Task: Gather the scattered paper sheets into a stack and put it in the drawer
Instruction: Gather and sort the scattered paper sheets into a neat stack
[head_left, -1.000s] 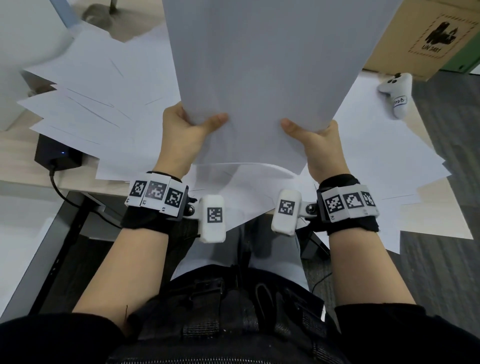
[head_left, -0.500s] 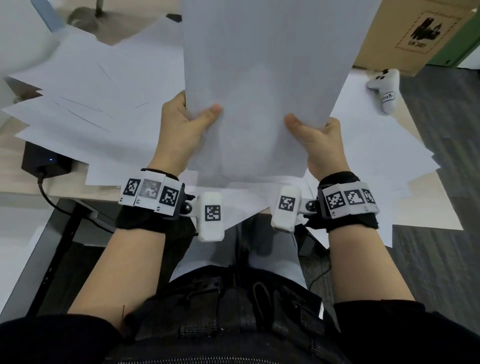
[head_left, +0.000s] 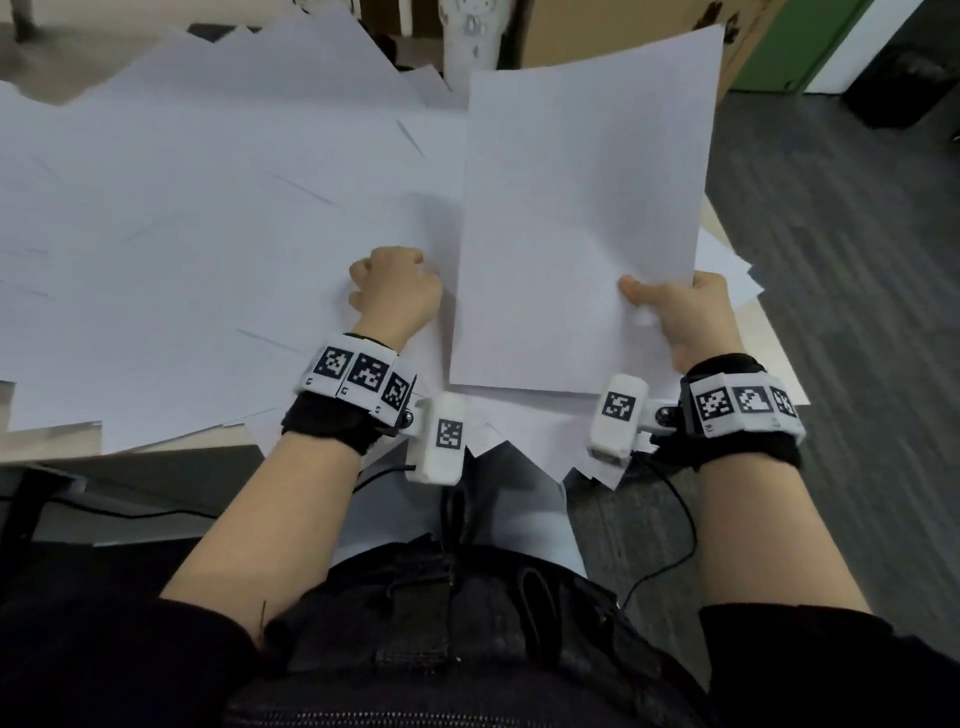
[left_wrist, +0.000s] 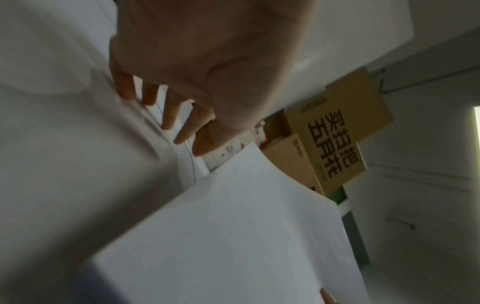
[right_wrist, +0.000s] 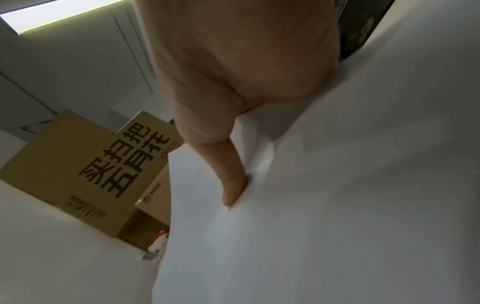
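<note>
My right hand (head_left: 657, 299) pinches a stack of white sheets (head_left: 582, 218) at its lower right edge, thumb on top (right_wrist: 231, 181); the stack is held tilted above the table. To its left, my left hand (head_left: 389, 275) holds nothing and hovers over the scattered sheets (head_left: 182, 234). The left wrist view shows its fingers (left_wrist: 168, 117) fairly straight, reaching down toward the loose sheets (left_wrist: 64, 144), with the held stack (left_wrist: 246, 236) beside them. Loose sheets cover most of the table and overhang its near edge. No drawer is in view.
Cardboard boxes (head_left: 571, 31) stand behind the table, printed with large characters in the wrist views (left_wrist: 335, 144). A bare strip of the wooden table (head_left: 47, 441) shows at the near left. Grey carpet (head_left: 831, 260) and a dark bin (head_left: 904, 78) lie to the right.
My left hand has let go of the stack and moved left, down over the loose sheets. The stack, held upright by both hands before, now tilts to the right in the right hand alone.
</note>
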